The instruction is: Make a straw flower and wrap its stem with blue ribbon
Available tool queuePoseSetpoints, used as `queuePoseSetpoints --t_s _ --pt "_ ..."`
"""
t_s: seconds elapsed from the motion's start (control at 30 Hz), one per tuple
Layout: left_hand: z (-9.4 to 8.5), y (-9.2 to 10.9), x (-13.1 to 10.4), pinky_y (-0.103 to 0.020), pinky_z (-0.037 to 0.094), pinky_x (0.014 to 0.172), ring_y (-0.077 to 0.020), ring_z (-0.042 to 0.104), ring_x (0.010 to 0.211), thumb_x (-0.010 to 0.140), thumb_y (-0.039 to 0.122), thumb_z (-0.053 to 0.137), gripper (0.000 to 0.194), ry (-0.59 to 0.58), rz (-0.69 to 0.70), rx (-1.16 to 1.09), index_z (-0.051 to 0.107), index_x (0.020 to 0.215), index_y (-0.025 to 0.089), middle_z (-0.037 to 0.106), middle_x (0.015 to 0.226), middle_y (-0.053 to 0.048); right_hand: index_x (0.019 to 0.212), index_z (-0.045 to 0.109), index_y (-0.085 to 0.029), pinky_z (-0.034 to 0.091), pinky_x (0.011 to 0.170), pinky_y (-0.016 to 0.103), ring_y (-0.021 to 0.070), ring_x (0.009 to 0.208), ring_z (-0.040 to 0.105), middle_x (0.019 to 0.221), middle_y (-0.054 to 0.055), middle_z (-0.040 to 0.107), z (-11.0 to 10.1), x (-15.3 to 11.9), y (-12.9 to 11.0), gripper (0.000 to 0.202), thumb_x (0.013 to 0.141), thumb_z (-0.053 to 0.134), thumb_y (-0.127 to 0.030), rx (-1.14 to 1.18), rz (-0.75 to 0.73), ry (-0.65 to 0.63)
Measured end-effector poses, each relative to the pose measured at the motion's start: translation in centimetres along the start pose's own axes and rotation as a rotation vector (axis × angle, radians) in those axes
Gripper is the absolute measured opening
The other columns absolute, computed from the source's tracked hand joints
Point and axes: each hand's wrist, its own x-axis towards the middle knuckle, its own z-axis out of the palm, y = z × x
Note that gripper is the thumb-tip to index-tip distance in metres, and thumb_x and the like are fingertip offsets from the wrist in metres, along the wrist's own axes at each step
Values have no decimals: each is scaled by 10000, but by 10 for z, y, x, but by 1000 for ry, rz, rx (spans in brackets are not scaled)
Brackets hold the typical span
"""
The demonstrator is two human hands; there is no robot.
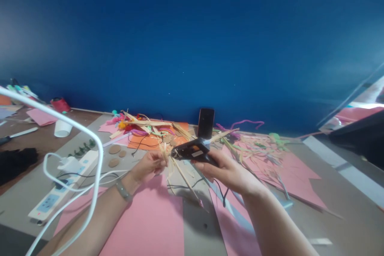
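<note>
My left hand (153,163) is closed in a pinch on a small bundle of pale straw strips (165,151), whose loose ends stick up and hang down. In my right hand (223,170) is a black glue gun (192,150), its nozzle end pointing left at the straw, close to my left fingertips. Whether the nozzle touches the strips I cannot tell. A long straw strip (185,178) slants down below the gun. The gun's dark cord (224,198) loops beneath my right hand.
A phone (205,123) leans upright against the blue partition (192,48). Straw and pipe cleaners lie on orange paper (136,141). Pink paper (150,224) covers the front. At left are a power strip (49,202), a looping white cable (97,168), a paper cup (62,129) and wooden discs (114,162).
</note>
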Motion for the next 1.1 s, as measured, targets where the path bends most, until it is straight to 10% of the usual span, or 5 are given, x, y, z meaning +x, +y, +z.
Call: queuePoseSetpoints --t_s 1.1 --pt "6 2 -1 -185 219 402 -34 346 424 577 387 870 365 29 30 13 613 575 128 509 550 26 916 581 -159 328 493 238 123 566 451 614 -23 469 6 4 -9 264 910 530 -418 -145 60 15"
